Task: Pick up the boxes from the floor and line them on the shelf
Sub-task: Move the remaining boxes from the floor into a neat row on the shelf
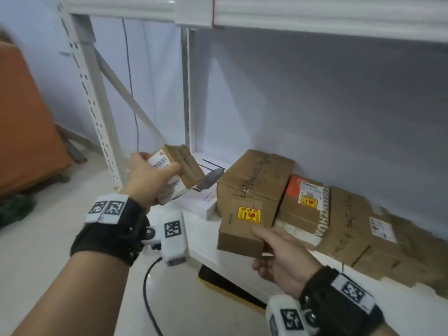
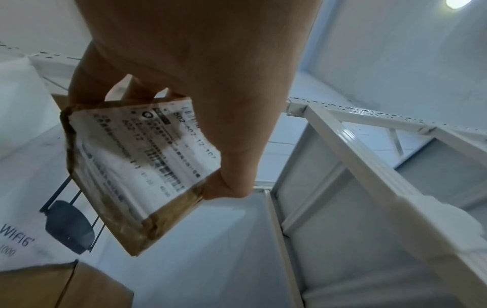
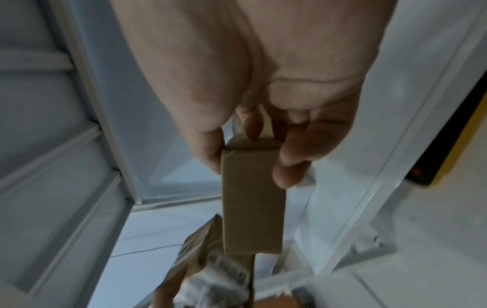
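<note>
My left hand (image 1: 148, 180) grips a small brown box with a white shipping label (image 1: 178, 166), held in the air over the left end of the low white shelf (image 1: 208, 253); the label faces the left wrist camera (image 2: 147, 166). My right hand (image 1: 278, 258) holds a flat brown box with a yellow sticker (image 1: 242, 224) by its near right corner, just in front of the shelf's front edge; the right wrist view shows its narrow side (image 3: 253, 200) pinched between thumb and fingers. Several cardboard boxes stand on the shelf, among them a large one (image 1: 257, 175).
A white WiFi router box (image 1: 201, 200) lies flat on the shelf's left end. Flattened cardboard (image 1: 388, 251) covers the shelf's right part. The white upright post (image 1: 94, 100) stands left; an upper shelf beam (image 1: 315, 13) runs overhead. A black and yellow object (image 1: 230, 284) lies on the floor.
</note>
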Motion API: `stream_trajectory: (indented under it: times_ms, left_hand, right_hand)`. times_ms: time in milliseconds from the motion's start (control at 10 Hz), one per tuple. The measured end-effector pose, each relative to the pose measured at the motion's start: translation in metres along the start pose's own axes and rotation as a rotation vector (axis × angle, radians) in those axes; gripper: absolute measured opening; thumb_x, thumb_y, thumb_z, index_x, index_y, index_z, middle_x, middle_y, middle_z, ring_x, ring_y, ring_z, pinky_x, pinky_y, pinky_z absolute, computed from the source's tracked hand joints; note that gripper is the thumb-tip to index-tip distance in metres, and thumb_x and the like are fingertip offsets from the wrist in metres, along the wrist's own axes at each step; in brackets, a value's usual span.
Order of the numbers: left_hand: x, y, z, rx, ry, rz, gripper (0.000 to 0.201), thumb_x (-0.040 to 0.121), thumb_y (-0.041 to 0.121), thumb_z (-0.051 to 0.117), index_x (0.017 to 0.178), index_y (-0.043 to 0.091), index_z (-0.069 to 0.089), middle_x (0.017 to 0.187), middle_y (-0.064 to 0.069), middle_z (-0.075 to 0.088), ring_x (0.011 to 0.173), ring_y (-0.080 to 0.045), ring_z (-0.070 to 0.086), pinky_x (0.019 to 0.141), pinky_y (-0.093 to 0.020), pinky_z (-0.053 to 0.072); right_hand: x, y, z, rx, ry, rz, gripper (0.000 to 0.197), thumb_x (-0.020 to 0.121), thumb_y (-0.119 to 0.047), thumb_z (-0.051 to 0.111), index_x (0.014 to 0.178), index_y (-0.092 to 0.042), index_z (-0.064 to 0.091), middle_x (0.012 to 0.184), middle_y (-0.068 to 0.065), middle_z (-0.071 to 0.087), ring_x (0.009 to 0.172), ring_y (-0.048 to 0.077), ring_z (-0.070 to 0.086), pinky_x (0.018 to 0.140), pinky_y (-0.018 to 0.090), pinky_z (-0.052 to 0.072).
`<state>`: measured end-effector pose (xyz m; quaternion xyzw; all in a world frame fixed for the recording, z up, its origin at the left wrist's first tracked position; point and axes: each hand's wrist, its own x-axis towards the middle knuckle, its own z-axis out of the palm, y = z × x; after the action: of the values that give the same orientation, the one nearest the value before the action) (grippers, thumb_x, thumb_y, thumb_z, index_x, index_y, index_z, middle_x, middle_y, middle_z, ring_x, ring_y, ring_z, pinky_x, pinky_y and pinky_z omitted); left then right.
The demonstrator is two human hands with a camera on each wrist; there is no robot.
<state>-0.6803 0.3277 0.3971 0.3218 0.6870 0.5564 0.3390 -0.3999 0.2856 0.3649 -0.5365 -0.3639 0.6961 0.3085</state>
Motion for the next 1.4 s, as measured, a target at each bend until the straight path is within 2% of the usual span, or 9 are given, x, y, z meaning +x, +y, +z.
stream_trajectory:
  times_ms: [200,500,600,800,1000,1100,1200,1300,1400]
  left_hand:
    - [0.067,-0.001,-0.007,0.017,-0.006,0.002,0.069,0.072,0.028,0.08,0.124,0.026,0.035,0.103,-0.006,0.064,0.083,-0.023,0.068,0.055,-0.034,0.055]
    - [0.114,-0.024,-0.032,0.154,0.124,0.017,0.081,0.043,0.052,0.077,0.11,0.038,0.034,0.113,-0.004,0.052,0.093,-0.025,0.066,0.075,-0.05,0.06]
    - [0.126,-0.02,-0.035,0.103,0.113,0.033,0.083,0.044,0.049,0.077,0.115,0.04,0.033,0.116,-0.005,0.047,0.097,-0.024,0.063,0.076,-0.048,0.06]
    - [0.135,-0.03,-0.04,0.048,0.138,0.012,0.08,0.052,0.045,0.078,0.119,0.036,0.035,0.118,-0.005,0.044,0.098,-0.026,0.061,0.075,-0.049,0.061]
    - [0.139,-0.041,-0.051,-0.017,0.12,-0.043,0.084,0.049,0.049,0.075,0.121,0.038,0.033,0.119,-0.004,0.045,0.095,-0.024,0.063,0.077,-0.053,0.059]
    - [0.146,-0.042,-0.052,-0.051,0.083,-0.114,0.087,0.044,0.053,0.075,0.119,0.041,0.031,0.119,-0.004,0.053,0.097,-0.025,0.065,0.077,-0.052,0.06]
    - [0.156,-0.042,-0.046,-0.111,0.047,-0.152,0.086,0.046,0.053,0.075,0.118,0.039,0.031,0.115,-0.002,0.06,0.096,-0.025,0.068,0.078,-0.05,0.06]
    - [0.163,-0.043,-0.039,-0.131,0.006,-0.185,0.085,0.047,0.053,0.075,0.118,0.04,0.03,0.114,-0.003,0.06,0.096,-0.025,0.068,0.078,-0.05,0.06]
    - [0.165,-0.043,-0.03,-0.111,-0.057,-0.182,0.09,0.045,0.056,0.079,0.118,0.045,0.028,0.122,-0.004,0.055,0.1,-0.026,0.066,0.08,-0.05,0.059]
  right_hand:
    - [0.106,-0.044,0.086,0.096,-0.019,-0.036,0.042,0.089,-0.032,0.066,0.122,-0.013,0.049,0.097,0.018,0.063,0.054,0.019,0.058,0.044,0.025,0.045]
    - [0.191,-0.094,0.118,0.167,0.022,-0.087,0.035,0.087,-0.014,0.066,0.119,-0.006,0.053,0.115,0.025,0.061,0.072,0.029,0.062,0.054,0.033,0.055]
    - [0.204,-0.103,0.13,0.176,0.016,-0.06,0.019,0.091,-0.014,0.063,0.107,-0.005,0.057,0.105,0.021,0.059,0.069,0.028,0.06,0.053,0.03,0.055]
    - [0.264,-0.106,0.159,0.059,0.125,0.001,0.024,0.086,-0.017,0.07,0.105,-0.006,0.061,0.089,0.017,0.064,0.055,0.025,0.056,0.037,0.024,0.048]
    - [0.338,-0.099,0.181,-0.227,0.112,-0.043,0.022,0.097,-0.029,0.05,0.116,-0.017,0.051,0.094,0.004,0.06,0.068,0.012,0.058,0.051,0.019,0.051]
    - [0.356,-0.095,0.187,-0.272,0.116,-0.002,0.029,0.072,-0.028,0.079,0.093,-0.012,0.066,0.066,0.006,0.073,0.061,0.021,0.07,0.066,0.037,0.062]
    - [0.356,-0.098,0.192,-0.322,0.104,-0.01,0.02,0.073,-0.021,0.079,0.085,-0.015,0.065,0.066,0.003,0.072,0.057,0.016,0.07,0.067,0.033,0.062]
    - [0.366,-0.103,0.182,-0.459,0.077,-0.06,0.002,0.094,-0.022,0.053,0.095,-0.021,0.053,0.093,0.0,0.062,0.07,0.007,0.065,0.054,0.019,0.054]
    - [0.342,-0.108,0.183,-0.36,0.092,-0.085,0.017,0.089,-0.02,0.057,0.103,-0.01,0.057,0.103,0.01,0.058,0.075,0.024,0.06,0.067,0.034,0.056]
